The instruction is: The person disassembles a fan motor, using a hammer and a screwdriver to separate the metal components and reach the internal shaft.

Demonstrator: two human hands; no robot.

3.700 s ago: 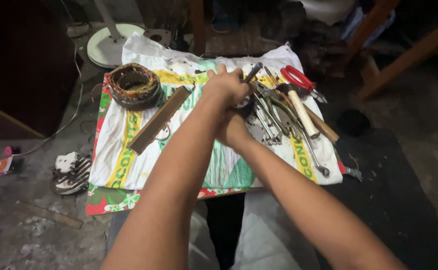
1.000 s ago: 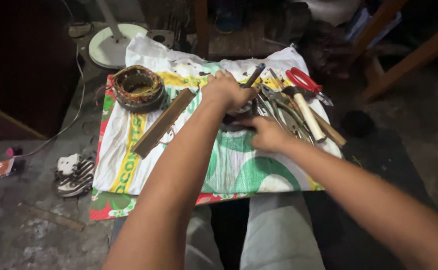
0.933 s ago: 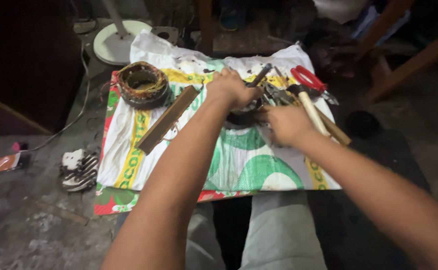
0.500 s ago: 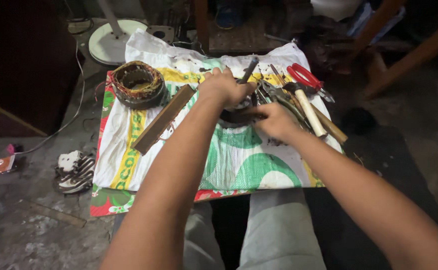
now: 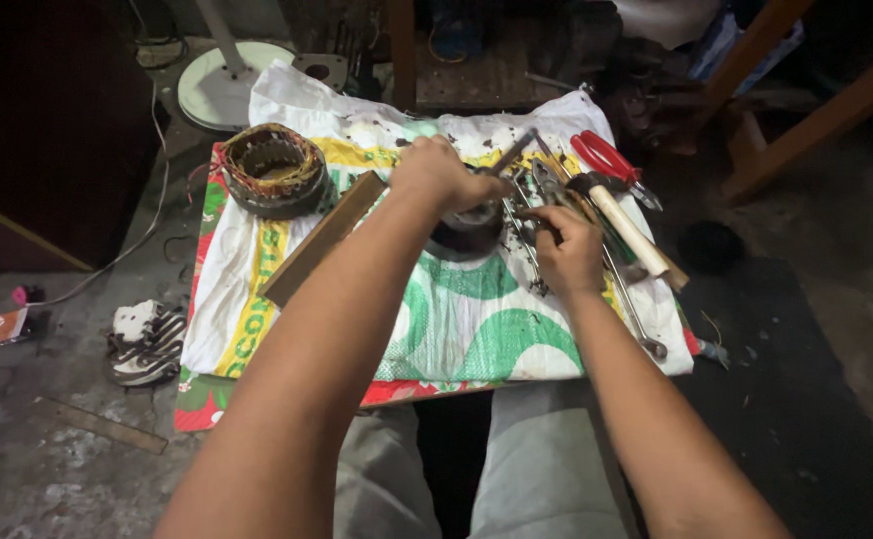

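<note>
Here my left hand (image 5: 438, 178) reaches out at full stretch, curled down over the top of a dark round metal part (image 5: 466, 230) and closed on it; the part sits in the middle of the printed sack (image 5: 456, 319) that covers my work board. My right hand (image 5: 568, 250) lies just beside it, fingers bent into the pile of wrenches (image 5: 528, 232), pinching something there, though I cannot tell which piece. Past my right knuckles lie a wooden-handled hammer (image 5: 628, 228) and red-handled pliers (image 5: 604, 158). To the left sit a wound copper coil ring (image 5: 275, 170) and a flat wooden strip (image 5: 323, 238), partly hidden by my left forearm. A sandal (image 5: 145, 341) rests on the floor at the left. Compared with half a second ago, my right hand has slid a little nearer to me along the tools, while my left stays on the round part.
</note>
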